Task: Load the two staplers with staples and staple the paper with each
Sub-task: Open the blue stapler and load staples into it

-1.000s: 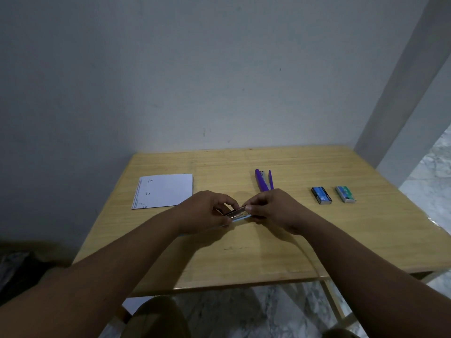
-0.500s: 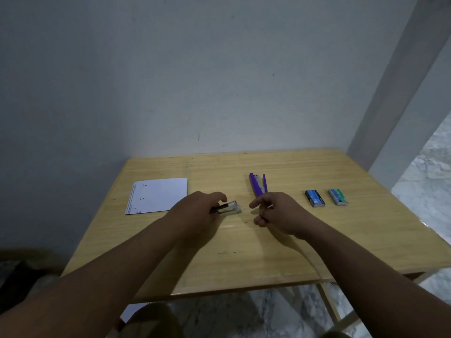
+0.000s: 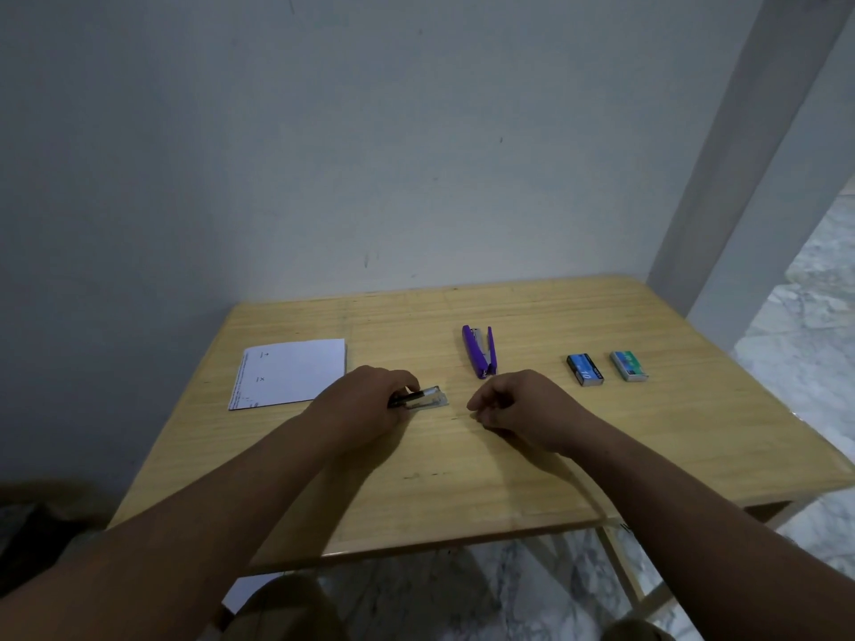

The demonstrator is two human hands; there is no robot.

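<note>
My left hand (image 3: 365, 400) grips a small black and silver stapler (image 3: 423, 398) that rests on the wooden table (image 3: 462, 478), its metal nose pointing right. My right hand (image 3: 523, 404) hovers just right of it, fingers loosely curled, holding nothing. A purple stapler (image 3: 480, 350) lies swung open behind my right hand. The white paper (image 3: 289, 373) lies at the left of the table, just beyond my left hand. Two staple boxes stand at the right: a blue one (image 3: 585, 369) and a green one (image 3: 628, 365).
A grey wall backs the table and a white pillar (image 3: 740, 155) rises at the right. Marble floor (image 3: 809, 316) shows past the table's right and front edges.
My right hand has let go of the small stapler and drawn back to the right. My left hand has set the stapler down on the table, slightly leftward.
</note>
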